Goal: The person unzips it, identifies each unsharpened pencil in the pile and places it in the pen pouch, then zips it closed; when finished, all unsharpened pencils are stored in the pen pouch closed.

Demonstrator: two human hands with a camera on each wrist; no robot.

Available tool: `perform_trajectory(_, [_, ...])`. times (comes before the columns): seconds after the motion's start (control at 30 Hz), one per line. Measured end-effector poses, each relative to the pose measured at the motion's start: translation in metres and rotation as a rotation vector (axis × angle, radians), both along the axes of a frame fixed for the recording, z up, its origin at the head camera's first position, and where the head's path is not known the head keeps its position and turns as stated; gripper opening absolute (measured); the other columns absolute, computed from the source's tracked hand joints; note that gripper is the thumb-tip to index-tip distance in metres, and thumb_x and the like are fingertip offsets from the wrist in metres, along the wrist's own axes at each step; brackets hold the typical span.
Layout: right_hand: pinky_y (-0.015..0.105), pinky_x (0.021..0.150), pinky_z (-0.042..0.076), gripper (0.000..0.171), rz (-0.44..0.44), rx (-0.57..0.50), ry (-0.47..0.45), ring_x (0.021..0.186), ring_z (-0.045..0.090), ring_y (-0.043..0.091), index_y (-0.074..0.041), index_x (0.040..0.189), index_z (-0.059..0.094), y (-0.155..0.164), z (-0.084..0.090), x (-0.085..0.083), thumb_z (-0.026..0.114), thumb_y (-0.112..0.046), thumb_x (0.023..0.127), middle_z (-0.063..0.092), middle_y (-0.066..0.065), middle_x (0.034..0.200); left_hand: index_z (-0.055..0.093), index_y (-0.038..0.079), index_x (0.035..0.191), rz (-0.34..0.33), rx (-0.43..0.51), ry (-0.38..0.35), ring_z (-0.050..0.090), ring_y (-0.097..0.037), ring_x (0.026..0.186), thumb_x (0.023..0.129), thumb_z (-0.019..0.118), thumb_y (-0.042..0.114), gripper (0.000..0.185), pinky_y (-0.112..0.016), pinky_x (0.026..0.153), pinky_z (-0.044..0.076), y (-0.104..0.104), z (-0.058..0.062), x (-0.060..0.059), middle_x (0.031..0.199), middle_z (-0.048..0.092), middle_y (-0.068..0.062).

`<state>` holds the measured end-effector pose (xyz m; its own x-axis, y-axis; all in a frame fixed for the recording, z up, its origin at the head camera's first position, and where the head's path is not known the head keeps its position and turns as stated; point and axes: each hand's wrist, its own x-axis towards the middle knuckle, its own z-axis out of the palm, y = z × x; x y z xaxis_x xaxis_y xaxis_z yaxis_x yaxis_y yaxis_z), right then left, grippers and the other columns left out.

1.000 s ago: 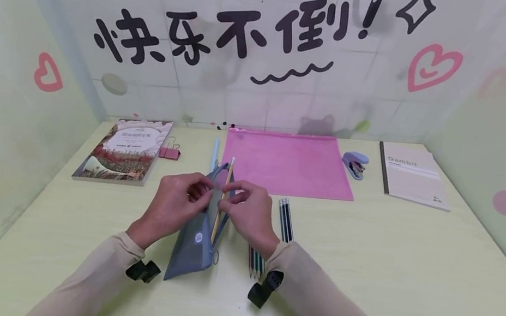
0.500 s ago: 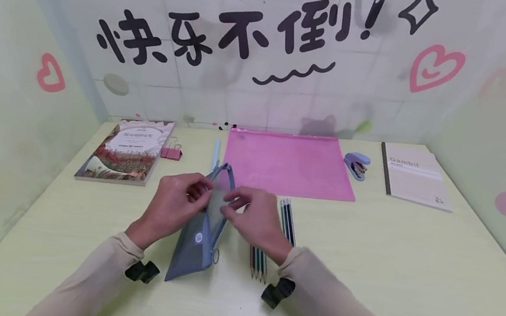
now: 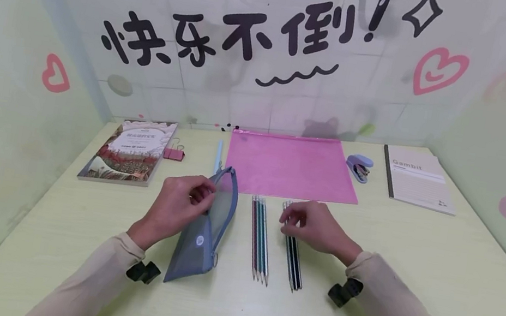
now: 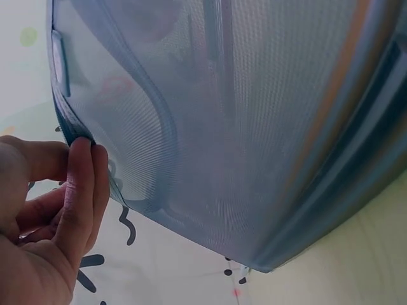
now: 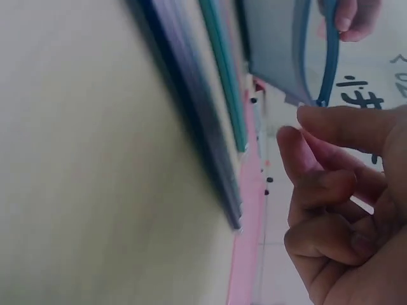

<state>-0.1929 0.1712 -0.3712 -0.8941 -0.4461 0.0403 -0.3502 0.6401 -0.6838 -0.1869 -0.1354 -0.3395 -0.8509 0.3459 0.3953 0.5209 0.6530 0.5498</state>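
1. the right hand [image 3: 316, 228] has come away from the mesh pencil pouch [image 3: 204, 230] and swung out to the right; a second ago it was at the pouch mouth feeding in a yellow pencil, and that pencil no longer sticks out, so it looks to be inside now.
2. that reads as one pencil stowed and the next being fetched: the right hand now hovers over the dark pencils [image 3: 293, 258], the bundle farther right of the pouch.
3. the right hand's fingers [image 5: 324, 190] are curled loosely above the top ends of those dark pencils, holding nothing that shows; the wrist view has them clear of the surface [image 3: 414, 272].
4. the coloured pencils [image 3: 261, 239] lie between the pouch and the dark bundle, untouched, points toward the person.
5. the left hand [image 3: 175, 206] stays on the pouch's left side, fingers [image 4: 82, 190] and thumb pinching the zip edge and keeping the mouth propped open.
6. the pouch stands tilted on the surface, open end away from the person, just short of the pink zip folder [image 3: 291, 165].
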Motion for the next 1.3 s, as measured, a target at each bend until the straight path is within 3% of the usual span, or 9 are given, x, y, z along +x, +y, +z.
perform_trajectory(0.07, [0.021,0.06,0.046,0.005,0.044,0.046,-0.001,0.069,0.055,0.009,-0.01,0.088,0.074,0.007,-0.004,0.001,0.074,-0.007,0.085,0.066,-0.004,0.075,0.073,0.003,0.098,-0.006,-0.003,0.001,0.065,-0.009,0.07,0.09,0.07,0.006,0.01,-0.018,0.066,0.057,0.001,0.0,-0.001,0.082,0.073,-0.006])
perform_trajectory(0.23, [0.019,0.064,0.05,0.014,0.11,0.117,0.004,0.069,0.056,0.005,-0.016,0.078,0.07,0.011,-0.009,0.005,0.074,-0.003,0.082,0.065,-0.008,0.073,0.074,0.003,0.099,-0.01,-0.016,-0.006,0.066,-0.008,0.071,0.091,0.07,0.007,0.01,-0.018,0.066,0.057,0.002,0.0,-0.002,0.082,0.073,-0.006])
perform_trajectory(0.43, [0.019,0.063,0.05,0.013,0.13,0.135,0.021,0.067,0.056,0.002,-0.013,0.079,0.069,0.006,-0.011,0.007,0.079,-0.005,0.08,0.065,-0.006,0.072,0.074,0.004,0.098,0.01,-0.02,-0.004,0.065,-0.008,0.07,0.09,0.071,0.007,0.009,-0.019,0.065,0.057,-0.004,0.0,-0.001,0.081,0.073,-0.005])
perform_trajectory(0.97, [0.023,0.053,0.042,0.014,-0.07,0.282,-0.026,0.057,0.052,0.011,-0.009,0.084,0.068,-0.029,-0.006,0.01,0.081,-0.008,0.076,0.063,0.001,0.071,0.073,0.001,0.099,0.003,-0.002,-0.061,0.066,-0.009,0.069,0.091,0.07,0.008,0.011,-0.021,0.065,0.06,-0.005,0.001,-0.001,0.083,0.073,-0.007])
perform_trajectory(1.17, [0.022,0.048,0.035,0.017,-0.093,0.223,-0.113,0.05,0.04,0.011,-0.009,0.083,0.07,-0.032,-0.004,0.009,0.074,0.002,0.071,0.055,0.003,0.065,0.073,0.002,0.1,-0.001,-0.002,-0.063,0.065,-0.008,0.07,0.091,0.07,0.007,0.011,-0.02,0.066,0.059,-0.004,0.0,0.0,0.084,0.073,-0.006])
perform_trajectory(1.3, [0.023,0.05,0.037,0.017,-0.109,0.148,-0.197,0.051,0.044,0.01,-0.012,0.083,0.072,-0.023,-0.002,0.006,0.073,0.0,0.071,0.058,0.001,0.064,0.073,0.002,0.099,-0.006,-0.001,-0.062,0.065,-0.008,0.07,0.091,0.07,0.006,0.01,-0.019,0.066,0.059,-0.002,0.001,0.0,0.084,0.073,-0.006])
